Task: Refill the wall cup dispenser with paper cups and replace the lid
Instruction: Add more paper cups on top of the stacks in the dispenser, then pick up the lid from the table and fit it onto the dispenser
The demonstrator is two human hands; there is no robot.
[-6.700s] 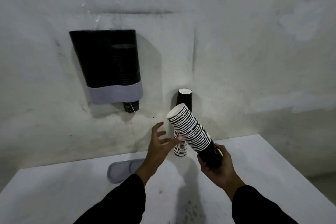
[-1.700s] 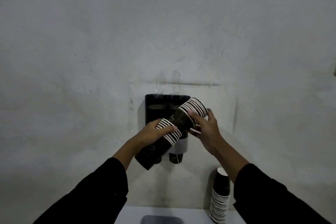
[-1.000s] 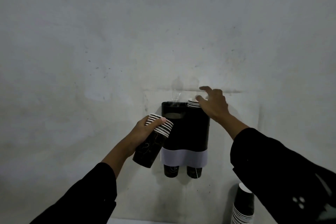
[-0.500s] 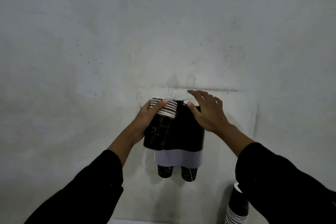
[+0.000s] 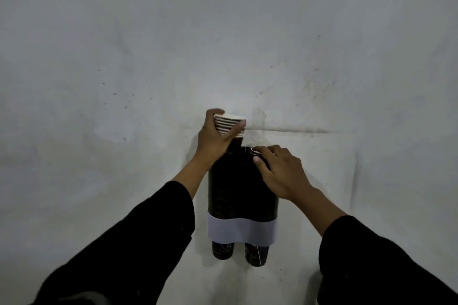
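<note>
on the wall (image 5: 124, 57), at the left top corner of the dispenser (image 5: 241, 181), the left hand (image 5: 214, 140) is closed around a short stack of paper cups (image 5: 229, 126), thumb across the front of the white rims and fingers behind. the stack stands upright with its dark lower end just entering the left tube; most of it still shows above the rim. to the right, the right hand (image 5: 282, 172) lies over the top right corner of the dispenser, fingers curled loosely on the rim and on the white edge of the cups already seated there; it grips nothing that i can make out. below the pale band (image 5: 241, 230), two cup bottoms (image 5: 223, 250) poke out.

to do this step well, i judge the stack should stay plumb over the left tube and be let down gently, the right hand steadying the housing, so the rims do not catch on the edge.

half a second ago the stack was lower and beside the left face of the dispenser, slightly tilted; now it is raised and centred over the opening. the right hand has slid down onto the rim. the lid is out of view, not yet replaced.
</note>
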